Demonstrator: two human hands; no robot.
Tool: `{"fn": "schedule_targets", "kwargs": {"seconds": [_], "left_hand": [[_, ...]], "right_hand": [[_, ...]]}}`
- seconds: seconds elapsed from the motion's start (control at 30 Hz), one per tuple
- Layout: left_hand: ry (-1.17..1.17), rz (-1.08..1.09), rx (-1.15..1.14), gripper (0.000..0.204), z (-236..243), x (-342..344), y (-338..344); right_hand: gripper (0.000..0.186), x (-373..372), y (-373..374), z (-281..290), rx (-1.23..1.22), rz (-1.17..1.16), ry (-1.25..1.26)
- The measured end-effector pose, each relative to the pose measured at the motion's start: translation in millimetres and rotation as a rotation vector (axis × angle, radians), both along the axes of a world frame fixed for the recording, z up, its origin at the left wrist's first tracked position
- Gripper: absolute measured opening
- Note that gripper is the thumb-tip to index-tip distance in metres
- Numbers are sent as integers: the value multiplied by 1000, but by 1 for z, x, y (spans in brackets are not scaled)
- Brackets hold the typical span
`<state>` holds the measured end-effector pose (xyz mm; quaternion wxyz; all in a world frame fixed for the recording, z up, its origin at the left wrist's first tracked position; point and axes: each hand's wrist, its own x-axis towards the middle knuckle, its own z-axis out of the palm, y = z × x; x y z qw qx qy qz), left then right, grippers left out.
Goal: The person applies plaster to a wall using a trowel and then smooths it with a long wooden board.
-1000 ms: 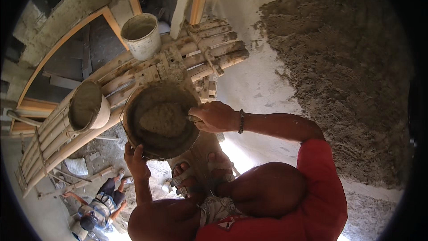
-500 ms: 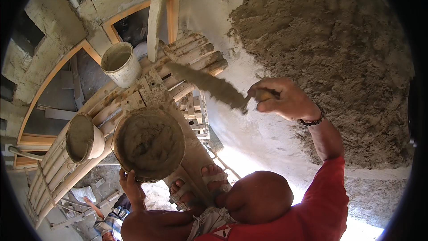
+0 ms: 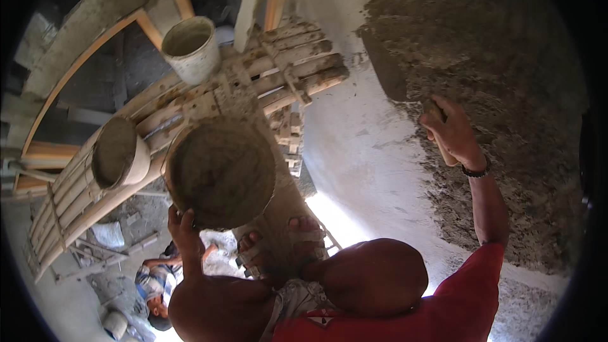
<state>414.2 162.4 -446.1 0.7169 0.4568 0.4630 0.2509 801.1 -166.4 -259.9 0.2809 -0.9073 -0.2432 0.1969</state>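
My right hand (image 3: pixel 451 132) is closed round the handle of a trowel (image 3: pixel 384 66), whose long blade lies against the wall at the left edge of the rough brown mortar (image 3: pixel 481 38). Low on the left, my left hand (image 3: pixel 183 225) grips the rim of a round bucket (image 3: pixel 271 180) filled with wet mortar (image 3: pixel 218 171). That bucket is in front of my knees, over the plank. Part of my left hand's fingers is hidden by the bucket.
I squat in sandals on a plank (image 3: pixel 282 206) across a pole scaffold (image 3: pixel 95 215). A pale bucket (image 3: pixel 190 66) and a mortar-filled bucket (image 3: pixel 136 158) stand on the poles. Wooden window frames (image 3: pixel 152 28) are beyond. Below at left is another person (image 3: pixel 155 285). Bare pale wall (image 3: pixel 354 145) adjoins the mortar.
My right hand has carried the trowel up and right, from over the plank to the wall, where its blade now rests on the mortar. My left hand stays at the bucket rim.
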Motion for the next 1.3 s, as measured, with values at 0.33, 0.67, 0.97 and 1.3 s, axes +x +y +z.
{"fn": "schedule_targets", "kwargs": {"seconds": [0.33, 0.67, 0.97, 1.3], "left_hand": [[-68, -42, 62, 33, -18, 8, -1], [-73, -10, 76, 34, -16, 14, -7], [8, -51, 99, 30, -19, 2, 7], [-63, -32, -4, 29, -27, -1, 5]], "right_hand": [[23, -92, 173, -118, -309, 863, -768], [32, -124, 178, -162, -83, 884, -96], [36, -127, 178, -166, -47, 803, -149], [39, -104, 141, -99, -6, 663, 42]]}}
